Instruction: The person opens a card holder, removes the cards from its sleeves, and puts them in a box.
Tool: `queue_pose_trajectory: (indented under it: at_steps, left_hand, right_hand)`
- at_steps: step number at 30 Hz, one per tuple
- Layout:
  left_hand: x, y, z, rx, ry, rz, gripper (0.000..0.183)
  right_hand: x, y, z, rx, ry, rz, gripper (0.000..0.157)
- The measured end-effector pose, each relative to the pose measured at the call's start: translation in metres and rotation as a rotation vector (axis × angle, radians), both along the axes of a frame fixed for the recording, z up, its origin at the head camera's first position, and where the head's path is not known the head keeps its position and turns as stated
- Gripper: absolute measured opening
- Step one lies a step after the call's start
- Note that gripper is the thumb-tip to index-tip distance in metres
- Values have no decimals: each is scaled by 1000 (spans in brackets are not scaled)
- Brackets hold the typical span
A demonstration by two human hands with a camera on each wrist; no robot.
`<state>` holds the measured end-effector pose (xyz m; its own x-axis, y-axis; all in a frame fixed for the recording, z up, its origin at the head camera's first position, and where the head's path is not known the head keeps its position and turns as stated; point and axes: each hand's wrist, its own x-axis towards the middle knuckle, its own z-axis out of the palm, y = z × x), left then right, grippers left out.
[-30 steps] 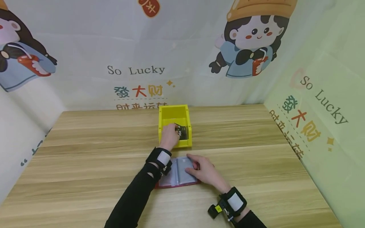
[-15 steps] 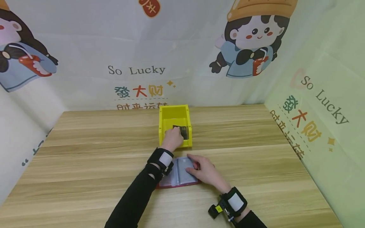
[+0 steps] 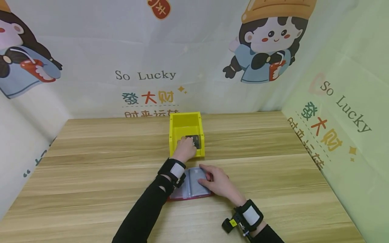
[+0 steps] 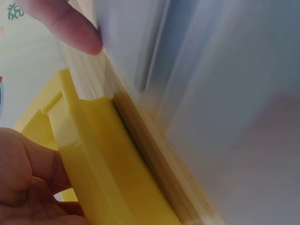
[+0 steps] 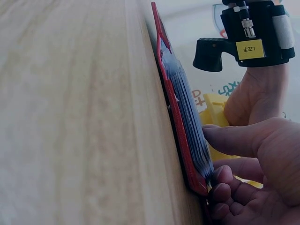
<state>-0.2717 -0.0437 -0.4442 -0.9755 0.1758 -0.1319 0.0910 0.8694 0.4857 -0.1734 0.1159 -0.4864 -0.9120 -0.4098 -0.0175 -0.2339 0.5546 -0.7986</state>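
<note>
A small card holder [image 3: 198, 184] with a red cover and clear plastic sleeves lies spread on the table. My right hand [image 3: 217, 180] grips its right edge, thumb on the top sleeve. In the right wrist view the stack of sleeves [image 5: 188, 110] shows edge-on, with the fingers [image 5: 222, 193] curled at its edge. My left hand [image 3: 184, 149] reaches over the front wall of a yellow bin [image 3: 186, 118]. Its fingers are at a black card [image 3: 196, 141] with pale print on the bin floor. The fingertips are hidden, so a grip on the card cannot be made out.
The bin stands at the back of the wooden table [image 3: 106, 162], near the printed backdrop cloth [image 3: 200, 54]. My left forearm [image 3: 141, 209] passes over the left part of the card holder. Wrist cameras are strapped to both wrists.
My left hand has shifted slightly right and toward me inside the bin. The black card, tilted up earlier, now lies flatter. My right hand and the card holder have stayed in place.
</note>
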Motion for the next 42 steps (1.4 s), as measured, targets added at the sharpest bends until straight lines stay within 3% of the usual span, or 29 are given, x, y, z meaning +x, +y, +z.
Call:
queue_pose_trajectory:
  at_steps: [5,9,17,26,32,37,42]
  left_hand:
    - [4,-3,0,43,38,-12,29]
    - [10,-7,0,142,142,-16,26]
    - [37,-22,5,352,314,-38,23]
    - [78,-49,2,392,153,-88,16]
    - [92,-67,-6,357,70,-155,14]
    - [99,-79,-12,393,-54,-199,35]
    - [104,-86,-21,405,-97,-214,57]
  right_hand:
    - [0,-1,0,-1,3,5,53]
    - [-1,-1,1,-13,-14,13,54]
    - [-5,0,4,-19,-55,31,58]
    - [-8,-2,11,17,-69,34,58]
    - [-15,-1,18,80,-53,45,48]
    - [-20,2,22,140,-10,56,43]
    - [-22,2,20,172,11,67,55]
